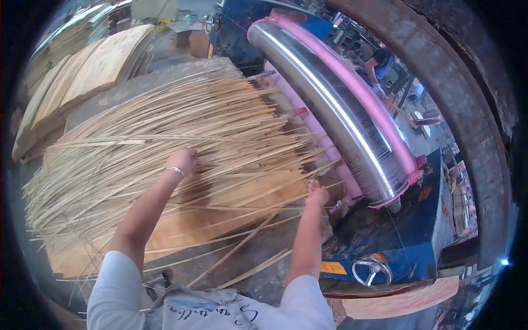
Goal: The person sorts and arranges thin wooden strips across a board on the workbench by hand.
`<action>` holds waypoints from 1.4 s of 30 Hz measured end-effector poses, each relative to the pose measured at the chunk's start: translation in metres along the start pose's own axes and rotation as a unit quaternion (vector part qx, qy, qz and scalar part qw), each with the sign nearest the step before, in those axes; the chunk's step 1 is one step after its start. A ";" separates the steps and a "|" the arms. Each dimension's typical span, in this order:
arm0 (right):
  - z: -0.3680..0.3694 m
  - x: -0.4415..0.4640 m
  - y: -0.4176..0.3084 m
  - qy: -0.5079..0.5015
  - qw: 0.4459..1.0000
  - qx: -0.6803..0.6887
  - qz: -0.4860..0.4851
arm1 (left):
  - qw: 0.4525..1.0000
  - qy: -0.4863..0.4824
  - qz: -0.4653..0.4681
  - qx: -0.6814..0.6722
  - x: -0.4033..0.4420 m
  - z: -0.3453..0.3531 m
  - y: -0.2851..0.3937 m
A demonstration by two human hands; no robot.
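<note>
A wide layer of thin, pale wooden strips lies over flat veneer sheets in front of me. My left hand is low over the middle of the strips, its fingers curled in. Their tips are hidden, so what they hold cannot be made out. Near the right ends of the strips, my right hand is closed, with the fingers pinched at a thin wooden strip. It is beside the lower end of a machine with a shiny metal roller and pink rollers.
Stacked veneer sheets stand at the far left. A handwheel sticks out from the machine's blue side at lower right. A rusty curved beam borders the right. Beyond the rollers, another person's arm shows.
</note>
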State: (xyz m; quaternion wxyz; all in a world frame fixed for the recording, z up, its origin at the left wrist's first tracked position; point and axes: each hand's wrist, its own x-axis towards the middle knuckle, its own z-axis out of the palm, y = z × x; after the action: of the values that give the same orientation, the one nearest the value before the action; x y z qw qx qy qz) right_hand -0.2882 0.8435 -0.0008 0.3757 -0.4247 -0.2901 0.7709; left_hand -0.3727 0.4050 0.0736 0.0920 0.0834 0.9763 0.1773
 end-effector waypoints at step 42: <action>0.013 -0.262 0.151 -0.419 0.832 -0.294 0.213 | 0.998 0.022 0.003 -0.061 -0.012 -0.013 -0.046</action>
State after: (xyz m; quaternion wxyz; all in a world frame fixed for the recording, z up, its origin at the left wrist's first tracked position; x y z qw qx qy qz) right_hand -0.2564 0.5421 0.0040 -0.0978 -0.2023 -0.5350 0.8144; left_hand -0.3696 0.3563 0.0706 0.0751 0.0772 0.9652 0.2385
